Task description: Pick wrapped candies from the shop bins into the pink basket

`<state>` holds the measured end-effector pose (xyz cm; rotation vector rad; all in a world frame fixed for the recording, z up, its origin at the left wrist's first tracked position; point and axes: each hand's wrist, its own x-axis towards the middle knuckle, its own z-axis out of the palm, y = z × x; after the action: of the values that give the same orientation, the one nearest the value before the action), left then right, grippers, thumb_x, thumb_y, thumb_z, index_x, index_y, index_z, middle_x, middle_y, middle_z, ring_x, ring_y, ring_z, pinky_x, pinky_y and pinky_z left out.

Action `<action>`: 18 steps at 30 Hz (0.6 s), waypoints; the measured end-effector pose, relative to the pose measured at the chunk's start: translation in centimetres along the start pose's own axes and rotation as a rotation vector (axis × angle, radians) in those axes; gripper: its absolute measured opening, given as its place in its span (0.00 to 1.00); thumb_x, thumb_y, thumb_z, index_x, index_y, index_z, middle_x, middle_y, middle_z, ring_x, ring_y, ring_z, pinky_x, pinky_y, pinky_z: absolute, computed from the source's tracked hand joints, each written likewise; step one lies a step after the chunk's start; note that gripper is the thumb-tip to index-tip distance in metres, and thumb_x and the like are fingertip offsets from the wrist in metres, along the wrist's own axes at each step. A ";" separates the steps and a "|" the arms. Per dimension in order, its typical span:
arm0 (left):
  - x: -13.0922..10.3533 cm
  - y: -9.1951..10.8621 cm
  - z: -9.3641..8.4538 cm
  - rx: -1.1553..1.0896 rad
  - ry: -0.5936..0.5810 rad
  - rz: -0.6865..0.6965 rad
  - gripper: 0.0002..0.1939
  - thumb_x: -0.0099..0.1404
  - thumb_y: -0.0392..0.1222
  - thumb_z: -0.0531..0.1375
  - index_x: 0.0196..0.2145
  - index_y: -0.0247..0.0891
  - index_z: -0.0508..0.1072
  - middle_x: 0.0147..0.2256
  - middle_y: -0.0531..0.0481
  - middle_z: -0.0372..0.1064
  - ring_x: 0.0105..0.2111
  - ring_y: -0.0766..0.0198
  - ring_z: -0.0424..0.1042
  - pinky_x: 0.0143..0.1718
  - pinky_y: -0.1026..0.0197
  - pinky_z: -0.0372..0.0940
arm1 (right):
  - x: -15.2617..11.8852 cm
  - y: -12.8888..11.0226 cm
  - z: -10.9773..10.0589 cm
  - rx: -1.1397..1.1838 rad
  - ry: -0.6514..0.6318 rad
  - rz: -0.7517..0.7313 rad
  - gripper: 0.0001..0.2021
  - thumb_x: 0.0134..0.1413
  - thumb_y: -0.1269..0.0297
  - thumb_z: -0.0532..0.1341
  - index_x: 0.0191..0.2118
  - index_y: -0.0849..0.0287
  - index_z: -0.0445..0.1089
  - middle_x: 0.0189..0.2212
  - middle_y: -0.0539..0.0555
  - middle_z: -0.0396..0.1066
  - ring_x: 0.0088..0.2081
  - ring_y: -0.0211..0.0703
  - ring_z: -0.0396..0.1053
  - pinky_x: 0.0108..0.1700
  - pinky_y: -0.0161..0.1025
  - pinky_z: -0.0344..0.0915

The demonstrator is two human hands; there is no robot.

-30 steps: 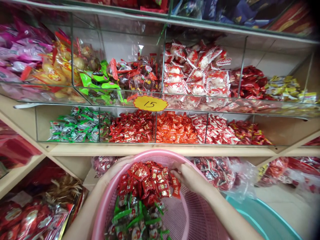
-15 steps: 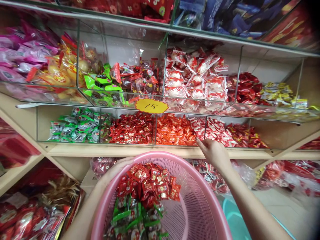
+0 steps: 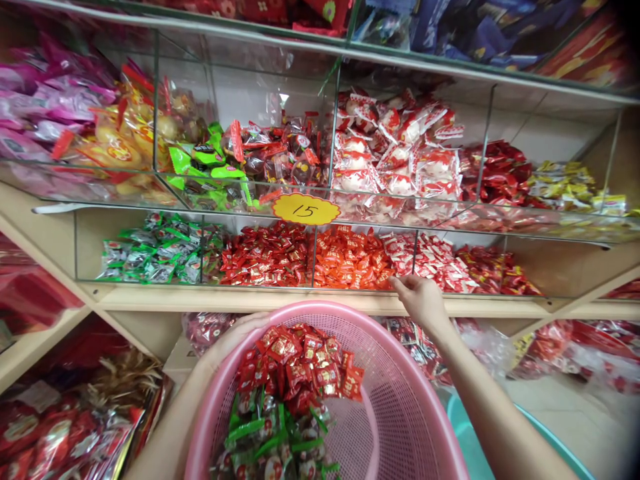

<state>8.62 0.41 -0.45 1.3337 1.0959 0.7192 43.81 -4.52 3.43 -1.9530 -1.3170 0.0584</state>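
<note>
A pink plastic basket (image 3: 417, 387) with mesh walls stands in front of me. Red wrapped candies (image 3: 305, 363) are heaped at its far side, with green-and-clear wrapped candies (image 3: 275, 433) nearer to me. My left hand (image 3: 240, 337) grips the basket's left rim, its fingers laid along the outside. My right hand (image 3: 424, 305) is at the front edge of the lowest shelf bins, fingers bent and drawn together. Its fingertips are by the orange wrapped candies (image 3: 347, 260), below the red-and-white candies (image 3: 435, 260). Whether anything is between them cannot be made out.
Glass-fronted bins hold green candies (image 3: 160, 250), dark red candies (image 3: 267, 257) and, higher up, larger sweets (image 3: 400, 153). A yellow price tag (image 3: 306, 210) reads 15. A wooden shelf edge (image 3: 350, 303) runs behind the basket. A teal tub (image 3: 480, 440) stands at lower right.
My right hand has shifted slightly left and down along the bin edge. The left hand still holds the basket, and the camera view has moved a little.
</note>
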 end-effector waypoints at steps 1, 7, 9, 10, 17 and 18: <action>0.1 -0.2 0.0 -0.001 0.006 0.001 0.14 0.43 0.47 0.62 0.28 0.38 0.77 0.46 0.47 0.72 0.55 0.52 0.59 0.59 0.56 0.49 | 0.0 0.0 0.1 0.072 -0.001 0.014 0.24 0.44 0.41 0.55 0.18 0.60 0.65 0.13 0.50 0.60 0.18 0.36 0.56 0.23 0.35 0.52; 0.5 -0.7 -0.3 -0.003 -0.007 -0.011 0.17 0.41 0.49 0.62 0.30 0.39 0.78 0.47 0.48 0.71 0.53 0.51 0.62 0.58 0.56 0.51 | -0.1 -0.2 -0.1 0.440 0.014 0.111 0.18 0.43 0.49 0.61 0.26 0.63 0.69 0.15 0.46 0.58 0.17 0.32 0.50 0.20 0.33 0.49; 0.3 -0.2 0.0 0.003 0.008 -0.018 0.17 0.42 0.50 0.62 0.30 0.39 0.78 0.46 0.49 0.72 0.53 0.50 0.62 0.58 0.56 0.50 | -0.5 -0.9 -0.7 0.509 0.038 0.114 0.17 0.43 0.51 0.62 0.28 0.63 0.70 0.15 0.45 0.57 0.17 0.31 0.50 0.19 0.32 0.47; 0.1 0.1 0.1 0.004 0.028 -0.025 0.17 0.42 0.50 0.61 0.29 0.39 0.78 0.45 0.49 0.72 0.53 0.50 0.62 0.58 0.56 0.49 | -0.8 -1.4 -1.2 0.539 0.039 0.104 0.16 0.44 0.51 0.62 0.29 0.63 0.70 0.15 0.45 0.56 0.17 0.31 0.49 0.19 0.31 0.46; 0.0 0.6 0.6 -0.052 0.014 -0.045 0.19 0.41 0.50 0.63 0.32 0.39 0.78 0.43 0.48 0.74 0.50 0.51 0.66 0.55 0.57 0.55 | -4.6 -5.3 -3.4 0.406 -0.482 -0.193 0.11 0.53 0.58 0.55 0.28 0.61 0.66 0.18 0.45 0.57 0.19 0.31 0.52 0.22 0.31 0.50; 0.2 0.2 0.5 -0.055 0.027 -0.052 0.20 0.41 0.50 0.64 0.33 0.39 0.77 0.44 0.48 0.73 0.50 0.52 0.66 0.55 0.57 0.55 | -5.1 -5.4 -3.3 0.331 -0.602 -0.253 0.11 0.54 0.60 0.53 0.27 0.60 0.66 0.19 0.45 0.58 0.20 0.31 0.53 0.23 0.31 0.51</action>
<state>9.19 0.45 -0.32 1.2475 1.1205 0.7260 38.66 -9.58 7.27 -1.5221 -1.7917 0.7398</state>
